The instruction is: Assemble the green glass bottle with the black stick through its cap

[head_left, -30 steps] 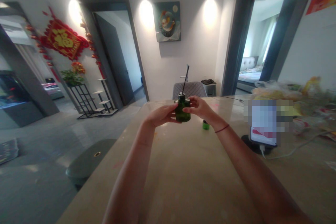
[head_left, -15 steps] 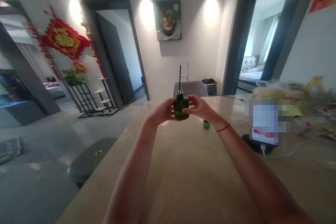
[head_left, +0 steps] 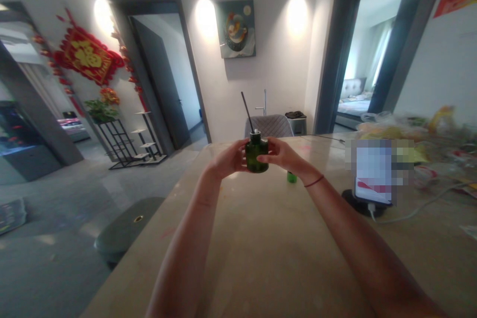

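A small dark green bottle [head_left: 256,156] is held above the beige table [head_left: 268,248], with a thin black stick [head_left: 246,111] rising from its neck and leaning left. My left hand [head_left: 228,159] is wrapped round the bottle's left side. My right hand [head_left: 281,154] grips its right side, fingers curled round it. Behind my right wrist a small green cap [head_left: 291,177] stands on the table.
A phone on a round stand [head_left: 367,181] with a white cable sits at the right. Bags and clutter [head_left: 413,134] fill the far right. A grey chair [head_left: 269,125] stands at the table's far end, a round stool [head_left: 128,226] at the left.
The stick in the bottle has swung from leaning right, through upright, to leaning left. Both hands stay on the bottle, lifted slightly.
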`<state>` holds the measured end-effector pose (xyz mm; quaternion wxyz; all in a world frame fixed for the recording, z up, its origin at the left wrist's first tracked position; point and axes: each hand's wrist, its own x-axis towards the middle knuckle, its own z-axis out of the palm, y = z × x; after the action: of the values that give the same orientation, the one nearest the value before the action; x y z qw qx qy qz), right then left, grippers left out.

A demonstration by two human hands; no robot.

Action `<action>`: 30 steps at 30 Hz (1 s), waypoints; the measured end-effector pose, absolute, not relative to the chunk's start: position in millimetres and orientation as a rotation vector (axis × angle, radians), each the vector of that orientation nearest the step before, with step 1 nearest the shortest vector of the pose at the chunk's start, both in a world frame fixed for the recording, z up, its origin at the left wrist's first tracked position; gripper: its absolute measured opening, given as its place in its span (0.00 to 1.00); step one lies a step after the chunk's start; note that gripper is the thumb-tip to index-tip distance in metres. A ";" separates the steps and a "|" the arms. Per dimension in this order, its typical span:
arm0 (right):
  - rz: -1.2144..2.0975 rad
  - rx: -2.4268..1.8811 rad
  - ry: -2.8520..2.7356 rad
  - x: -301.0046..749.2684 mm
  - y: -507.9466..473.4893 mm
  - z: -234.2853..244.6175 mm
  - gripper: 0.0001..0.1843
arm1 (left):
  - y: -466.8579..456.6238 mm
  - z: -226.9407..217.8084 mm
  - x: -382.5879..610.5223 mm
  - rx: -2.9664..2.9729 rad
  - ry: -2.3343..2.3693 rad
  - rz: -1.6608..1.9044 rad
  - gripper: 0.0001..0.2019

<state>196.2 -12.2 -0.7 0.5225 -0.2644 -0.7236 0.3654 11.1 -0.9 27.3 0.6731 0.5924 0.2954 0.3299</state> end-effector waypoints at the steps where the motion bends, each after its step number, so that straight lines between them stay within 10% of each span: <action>1: 0.850 -0.637 -1.733 196.3 -12.8 0.3 0.24 | -2.0 27.5 11.5 1.352 0.639 0.736 0.23; 30: 1.098 -0.393 -1.732 201.0 -16.0 3.0 0.26 | 14.2 11.4 2.4 1.418 0.479 0.404 0.38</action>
<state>201.0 -16.0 3.0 0.5029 -0.1627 -0.7170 0.4544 2.4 14.2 11.4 0.7144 0.6401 0.2162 0.1822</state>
